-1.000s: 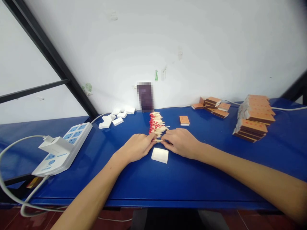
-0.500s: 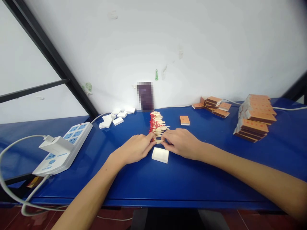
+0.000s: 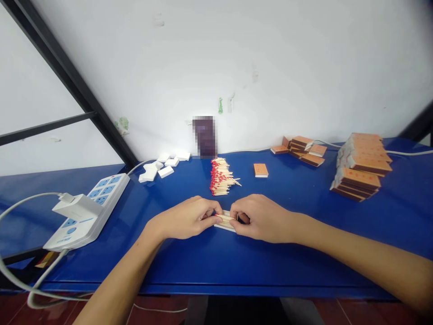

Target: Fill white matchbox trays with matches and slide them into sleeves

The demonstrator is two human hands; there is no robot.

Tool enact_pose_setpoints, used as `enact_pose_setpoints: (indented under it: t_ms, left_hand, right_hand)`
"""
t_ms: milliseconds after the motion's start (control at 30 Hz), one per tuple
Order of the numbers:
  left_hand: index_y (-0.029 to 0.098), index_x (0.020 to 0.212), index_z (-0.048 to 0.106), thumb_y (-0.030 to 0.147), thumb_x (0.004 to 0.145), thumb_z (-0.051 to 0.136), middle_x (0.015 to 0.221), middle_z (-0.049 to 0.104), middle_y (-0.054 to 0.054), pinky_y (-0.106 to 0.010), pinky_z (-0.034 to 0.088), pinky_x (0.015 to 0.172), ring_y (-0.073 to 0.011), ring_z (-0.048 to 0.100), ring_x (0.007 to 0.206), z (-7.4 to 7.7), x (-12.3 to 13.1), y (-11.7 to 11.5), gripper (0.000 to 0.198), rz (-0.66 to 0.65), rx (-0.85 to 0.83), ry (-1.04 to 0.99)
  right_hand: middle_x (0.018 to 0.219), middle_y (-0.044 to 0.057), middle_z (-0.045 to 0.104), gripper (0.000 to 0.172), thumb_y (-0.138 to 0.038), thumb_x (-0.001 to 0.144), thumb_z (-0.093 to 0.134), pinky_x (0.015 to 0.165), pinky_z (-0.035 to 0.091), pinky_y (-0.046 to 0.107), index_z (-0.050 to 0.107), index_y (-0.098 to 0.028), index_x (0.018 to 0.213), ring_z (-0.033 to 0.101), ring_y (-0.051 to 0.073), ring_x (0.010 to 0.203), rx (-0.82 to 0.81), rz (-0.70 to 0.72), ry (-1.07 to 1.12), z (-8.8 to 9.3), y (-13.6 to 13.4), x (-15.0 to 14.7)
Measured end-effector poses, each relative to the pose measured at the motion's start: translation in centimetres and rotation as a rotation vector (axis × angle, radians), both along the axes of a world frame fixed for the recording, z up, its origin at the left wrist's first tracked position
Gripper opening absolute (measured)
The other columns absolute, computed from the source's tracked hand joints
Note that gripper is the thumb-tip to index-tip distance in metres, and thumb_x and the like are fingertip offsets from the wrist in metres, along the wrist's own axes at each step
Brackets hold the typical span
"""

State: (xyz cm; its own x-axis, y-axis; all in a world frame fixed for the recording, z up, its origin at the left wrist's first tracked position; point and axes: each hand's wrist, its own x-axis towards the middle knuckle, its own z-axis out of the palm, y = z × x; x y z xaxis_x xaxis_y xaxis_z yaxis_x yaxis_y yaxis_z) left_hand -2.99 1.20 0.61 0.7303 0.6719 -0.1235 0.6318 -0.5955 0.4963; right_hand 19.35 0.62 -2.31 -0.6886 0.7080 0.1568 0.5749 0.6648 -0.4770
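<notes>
Between my fingertips lies a small bunch of matches (image 3: 226, 220), over a white matchbox tray (image 3: 223, 227). My left hand (image 3: 189, 217) pinches the red-headed ends, while my right hand (image 3: 262, 219) pinches the plain ends. The fingers hide parts of the tray, and I cannot tell whether the matches rest on its bottom. Just beyond my hands is a pile of red-headed matches (image 3: 223, 177), heads to the left. Behind my right hand, an orange matchbox (image 3: 260, 170) lies flat on the blue table.
Several white trays (image 3: 157, 167) lie at the back left. Orange matchbox sleeves (image 3: 301, 149) are heaped at the back right, with stacked matchboxes (image 3: 360, 167) farther right. A white power strip (image 3: 91, 212) with a plugged-in charger and cables stands left. A blurred dark object (image 3: 204, 136) leans against the wall.
Both hands have moved toward me, carrying the matches from the front of the pile to over the white tray.
</notes>
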Motion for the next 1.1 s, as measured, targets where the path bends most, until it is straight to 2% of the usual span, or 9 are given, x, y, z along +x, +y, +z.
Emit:
enact_pose_setpoints:
  t_ms: [133,233,367,533,667,800,1100]
  left_hand:
    - [0.019,0.089,0.068,0.027,0.089,0.054,0.060,0.049,0.004,-0.024,0.029,0.053,-0.0089,0.038,0.053,0.1,0.2,-0.1,0.016,0.016,0.058,0.001]
    - [0.019,0.087,0.069,0.029,0.084,0.060,0.065,0.055,0.003,-0.024,0.033,0.057,-0.0100,0.043,0.057,0.0,0.3,-0.1,0.014,0.023,0.111,-0.012]
    - [0.019,0.087,0.068,0.038,0.080,0.067,0.085,0.060,-0.001,-0.027,0.043,0.072,-0.0151,0.056,0.077,-0.4,0.3,0.0,0.020,0.037,0.196,-0.040]
    - [0.020,0.086,0.068,0.035,0.081,0.068,0.103,0.060,-0.004,-0.032,0.045,0.087,-0.0191,0.059,0.095,-0.8,0.3,0.2,0.016,0.021,0.222,-0.080]
    - [0.019,0.082,0.066,0.035,0.083,0.066,0.090,0.062,-0.002,-0.031,0.046,0.081,-0.0174,0.059,0.085,-1.0,0.4,0.4,0.016,-0.009,0.216,-0.076]
    - [0.019,0.082,0.066,0.036,0.083,0.066,0.088,0.063,-0.002,-0.029,0.045,0.077,-0.0167,0.059,0.081,-1.1,0.5,0.5,0.017,-0.010,0.228,-0.079]
    - [0.019,0.084,0.067,0.040,0.084,0.067,0.088,0.064,-0.002,-0.030,0.045,0.078,-0.0178,0.059,0.083,-1.5,0.5,0.6,0.021,-0.009,0.256,-0.079]
  right_hand:
    - [0.061,-0.004,0.056,0.019,-0.024,0.086,0.055,0.055,0.025,0.025,0.057,-0.019,0.068,0.040,0.009,0.055,0.030,0.008,-0.003,0.0,0.0,0.2]
    - [0.064,-0.003,0.058,0.020,-0.026,0.088,0.054,0.057,0.027,0.025,0.057,-0.019,0.070,0.043,0.009,0.057,0.063,0.028,-0.014,0.1,0.1,0.3]
    - [0.071,-0.002,0.062,0.019,-0.024,0.091,0.051,0.062,0.030,0.027,0.060,-0.018,0.076,0.050,0.011,0.062,0.118,0.070,-0.028,0.1,0.4,0.5]
    - [0.073,-0.001,0.063,0.021,-0.025,0.093,0.050,0.062,0.030,0.027,0.063,-0.018,0.078,0.051,0.010,0.062,0.150,0.076,-0.032,-0.1,0.5,0.5]
    - [0.069,-0.001,0.061,0.022,-0.024,0.093,0.049,0.062,0.030,0.027,0.062,-0.018,0.076,0.048,0.010,0.061,0.167,0.128,-0.020,-0.2,0.5,0.6]
    - [0.065,-0.002,0.057,0.022,-0.022,0.091,0.050,0.063,0.029,0.027,0.059,-0.018,0.071,0.043,0.009,0.057,0.193,0.152,-0.033,-0.3,0.5,0.6]
    - [0.072,0.000,0.062,0.019,-0.019,0.091,0.049,0.065,0.030,0.027,0.065,-0.017,0.082,0.052,0.011,0.064,0.251,0.141,0.047,-0.7,0.9,0.8]
